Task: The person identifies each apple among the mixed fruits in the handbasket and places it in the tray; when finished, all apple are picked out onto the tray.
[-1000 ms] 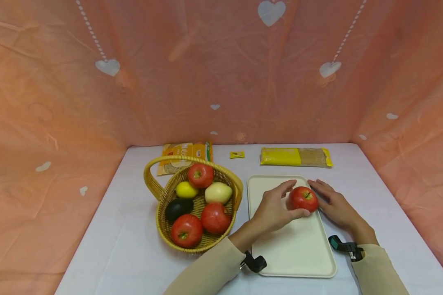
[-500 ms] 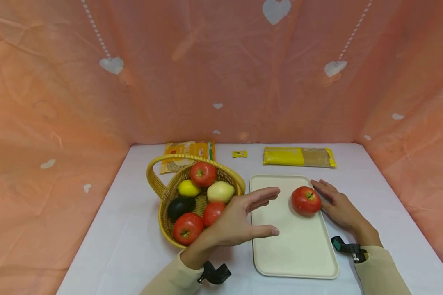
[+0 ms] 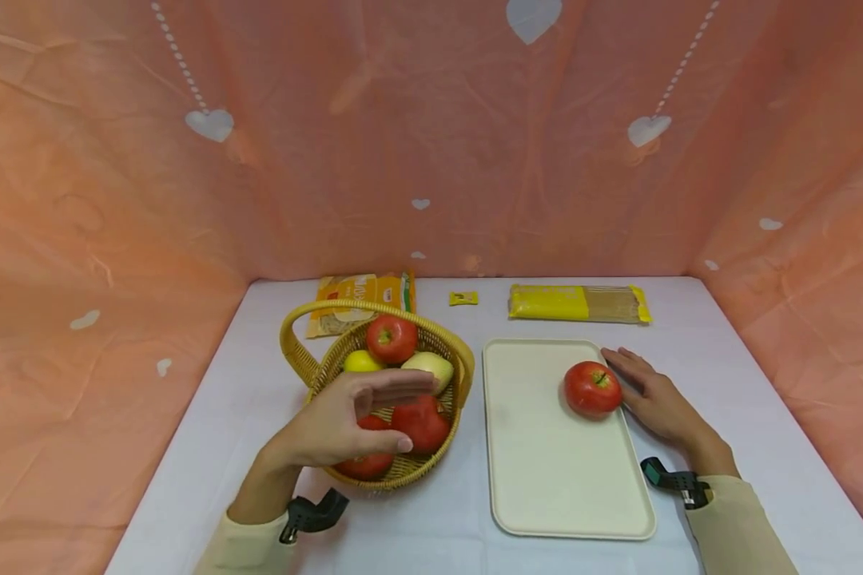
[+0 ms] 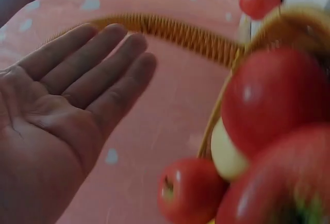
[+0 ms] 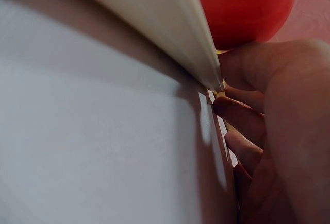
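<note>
My left hand [image 3: 338, 419] hovers over the front left of a wicker basket [image 3: 383, 484], its fingers stretched out and nothing in it. Three red apples [image 3: 391, 339] lie in the basket with a yellow lemon [image 3: 363, 361] and a pale, rounded fruit [image 3: 435, 366]; the hand covers the left side of the basket's inside. On the beige tray [image 3: 561, 471] a single red apple [image 3: 591, 389] sits near the right edge. Beside that edge rests my right hand [image 3: 658, 409], fingers loosely extended; in the right wrist view its thumb [image 5: 242, 69] is at the tray rim, close to the apple.
Along the back of the white table [image 3: 216, 399] lie an orange food bag [image 3: 352, 287], partly behind the basket handle [image 3: 295, 351], a small yellow packet [image 3: 463, 298] and a yellow pack of noodles [image 3: 578, 303]. A pink curtain [image 3: 475, 160] encloses the back and sides.
My left hand has drawn away from the apple on the tray and moved left to above the basket, empty. The apple stays on the tray; my right hand keeps its place.
</note>
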A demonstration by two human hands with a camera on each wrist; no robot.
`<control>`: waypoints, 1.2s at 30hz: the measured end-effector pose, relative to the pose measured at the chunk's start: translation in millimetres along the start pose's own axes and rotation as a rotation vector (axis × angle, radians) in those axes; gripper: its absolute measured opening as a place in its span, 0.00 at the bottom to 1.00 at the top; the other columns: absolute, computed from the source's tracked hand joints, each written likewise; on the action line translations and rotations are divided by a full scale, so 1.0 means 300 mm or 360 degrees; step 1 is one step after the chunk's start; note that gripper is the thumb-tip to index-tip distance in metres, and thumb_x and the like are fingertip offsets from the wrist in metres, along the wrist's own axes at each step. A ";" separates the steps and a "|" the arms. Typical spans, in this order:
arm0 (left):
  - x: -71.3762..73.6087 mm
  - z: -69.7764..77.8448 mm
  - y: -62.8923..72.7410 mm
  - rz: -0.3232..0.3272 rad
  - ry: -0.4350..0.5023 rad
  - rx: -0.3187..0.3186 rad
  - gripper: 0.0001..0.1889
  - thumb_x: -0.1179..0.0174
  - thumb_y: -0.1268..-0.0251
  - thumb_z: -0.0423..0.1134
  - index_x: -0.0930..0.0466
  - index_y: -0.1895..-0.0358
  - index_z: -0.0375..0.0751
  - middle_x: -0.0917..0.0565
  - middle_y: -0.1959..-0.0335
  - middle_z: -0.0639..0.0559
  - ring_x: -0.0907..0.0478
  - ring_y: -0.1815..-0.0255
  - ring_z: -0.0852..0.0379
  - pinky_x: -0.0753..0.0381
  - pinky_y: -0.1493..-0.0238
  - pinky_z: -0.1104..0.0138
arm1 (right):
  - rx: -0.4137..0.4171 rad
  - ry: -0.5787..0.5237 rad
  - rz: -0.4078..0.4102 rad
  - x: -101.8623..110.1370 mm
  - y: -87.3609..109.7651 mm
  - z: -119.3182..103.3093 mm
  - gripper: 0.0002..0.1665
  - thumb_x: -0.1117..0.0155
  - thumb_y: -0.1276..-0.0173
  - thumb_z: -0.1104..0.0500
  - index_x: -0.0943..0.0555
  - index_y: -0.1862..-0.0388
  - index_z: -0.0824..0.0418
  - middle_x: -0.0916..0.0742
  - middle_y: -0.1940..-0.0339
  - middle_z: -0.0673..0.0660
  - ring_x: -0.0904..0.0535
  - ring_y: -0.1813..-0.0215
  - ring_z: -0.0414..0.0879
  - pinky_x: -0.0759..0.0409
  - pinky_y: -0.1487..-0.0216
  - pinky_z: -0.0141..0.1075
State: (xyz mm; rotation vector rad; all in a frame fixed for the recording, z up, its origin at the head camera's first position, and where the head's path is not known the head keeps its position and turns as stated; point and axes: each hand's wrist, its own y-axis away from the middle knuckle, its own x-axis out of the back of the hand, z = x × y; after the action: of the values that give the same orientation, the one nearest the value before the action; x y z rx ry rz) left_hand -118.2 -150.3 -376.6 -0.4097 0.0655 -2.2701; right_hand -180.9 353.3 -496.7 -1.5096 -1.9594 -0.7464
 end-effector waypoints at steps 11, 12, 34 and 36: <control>0.006 -0.060 0.012 0.0164 -0.0542 0.0313 0.34 0.23 0.31 0.39 0.22 0.25 0.34 0.15 0.29 0.41 0.16 0.30 0.42 0.20 0.27 0.45 | -0.0014 0.0012 0.0004 -0.003 -0.001 0.000 0.39 0.38 0.15 0.51 0.37 0.10 0.53 0.40 0.10 0.71 0.52 0.10 0.75 0.48 0.24 0.84; -0.004 -0.063 0.006 0.0163 -0.0643 0.0351 0.33 0.23 0.31 0.40 0.21 0.26 0.34 0.15 0.30 0.41 0.16 0.30 0.43 0.19 0.27 0.45 | -0.0015 0.0014 0.0006 -0.003 -0.001 0.001 0.39 0.38 0.15 0.51 0.36 0.10 0.54 0.40 0.10 0.71 0.52 0.10 0.75 0.48 0.24 0.84; -0.174 -0.060 -0.106 0.0101 -0.1343 0.0709 0.38 0.14 0.45 0.41 0.21 0.33 0.30 0.24 0.40 0.32 0.15 0.53 0.38 0.09 0.47 0.45 | -0.0048 0.0010 0.0008 -0.010 0.002 0.001 0.41 0.38 0.16 0.45 0.37 0.10 0.50 0.41 0.09 0.69 0.52 0.10 0.74 0.46 0.25 0.84; -0.176 -0.056 -0.107 0.0099 -0.1348 0.0724 0.38 0.14 0.46 0.41 0.21 0.33 0.30 0.24 0.41 0.33 0.15 0.53 0.39 0.09 0.47 0.45 | -0.0051 0.0014 0.0010 -0.012 0.001 0.000 0.41 0.38 0.16 0.46 0.37 0.10 0.50 0.41 0.09 0.69 0.52 0.10 0.74 0.46 0.24 0.84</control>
State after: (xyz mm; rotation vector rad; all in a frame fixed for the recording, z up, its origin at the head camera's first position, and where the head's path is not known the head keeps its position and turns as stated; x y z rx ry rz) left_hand -113.8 -91.3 -401.0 -1.0489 -0.8324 -1.8061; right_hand -179.8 351.2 -499.2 -1.5279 -1.9436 -0.7837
